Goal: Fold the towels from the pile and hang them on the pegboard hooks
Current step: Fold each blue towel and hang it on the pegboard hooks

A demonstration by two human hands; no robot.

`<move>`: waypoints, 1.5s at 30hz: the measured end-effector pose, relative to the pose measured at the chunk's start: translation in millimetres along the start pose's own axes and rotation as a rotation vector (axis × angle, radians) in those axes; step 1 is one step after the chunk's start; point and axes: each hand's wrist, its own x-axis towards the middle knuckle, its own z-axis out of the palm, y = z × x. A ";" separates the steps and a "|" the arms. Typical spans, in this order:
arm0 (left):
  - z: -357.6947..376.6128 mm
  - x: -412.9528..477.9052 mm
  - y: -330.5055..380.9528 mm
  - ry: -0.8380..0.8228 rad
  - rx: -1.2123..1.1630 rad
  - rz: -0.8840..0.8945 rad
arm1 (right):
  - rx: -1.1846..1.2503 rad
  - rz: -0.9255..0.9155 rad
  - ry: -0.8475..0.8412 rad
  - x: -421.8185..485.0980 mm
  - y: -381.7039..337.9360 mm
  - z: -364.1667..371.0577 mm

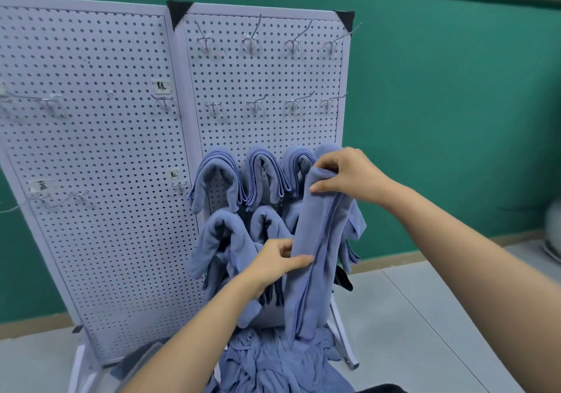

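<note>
A long blue towel (315,259), folded lengthwise, hangs upright in front of the white pegboard (261,77). My right hand (346,175) grips its top end, fingers curled over the fold. My left hand (276,262) pinches its left edge halfway down, thumb on the front. Several folded blue towels (218,180) hang over hooks in the board's two lower rows, just behind the held towel. The towel's lower end reaches a pile of loose blue towels (273,362) on the floor. Empty metal hooks (252,40) line the upper rows.
A second pegboard panel (91,149) stands to the left with a few empty hooks and small paper labels. A green wall runs behind. Grey floor lies on the right, with a pale round object (552,228) at the right edge. White stand legs (343,332) splay at the base.
</note>
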 end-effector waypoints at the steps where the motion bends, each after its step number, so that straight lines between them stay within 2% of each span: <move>1: -1.3 -2.6 -3.2 -0.017 0.008 -0.016 | 0.010 0.009 0.022 1.6 -1.3 -2.1; 5: -6.2 -11.1 -13.4 -0.055 0.088 -0.115 | 0.079 0.036 0.094 8.2 -5.3 -15.5; 8: -18.0 -14.2 -17.3 0.013 0.098 -0.151 | 0.093 0.083 0.207 8.7 2.0 -29.1; 12: -50.1 -7.0 -2.0 0.215 -0.159 -0.141 | 0.107 0.204 0.335 -0.1 32.4 -41.5; 16: -69.2 12.4 39.1 0.221 -0.371 -0.067 | 0.117 0.327 0.433 -8.4 62.1 -48.3; 21: -56.7 48.4 86.0 0.239 -0.220 -0.008 | 0.223 0.394 0.582 -0.1 96.6 -63.0; 27: -41.2 109.9 134.9 0.382 -0.274 0.017 | 0.263 0.356 0.686 43.3 127.7 -106.6; 32: -42.8 170.3 167.0 0.347 -0.433 -0.006 | 0.310 0.299 0.726 104.9 134.7 -159.1; 36: -50.2 202.2 181.4 0.289 -0.554 -0.049 | 0.398 0.301 0.694 146.0 144.2 -181.1; 43: -55.7 239.6 183.4 0.268 -0.740 -0.058 | 0.713 0.385 0.649 194.3 163.1 -175.2; 45: -56.6 250.4 179.1 0.304 -0.703 -0.055 | 0.774 0.450 0.647 202.9 175.5 -160.7</move>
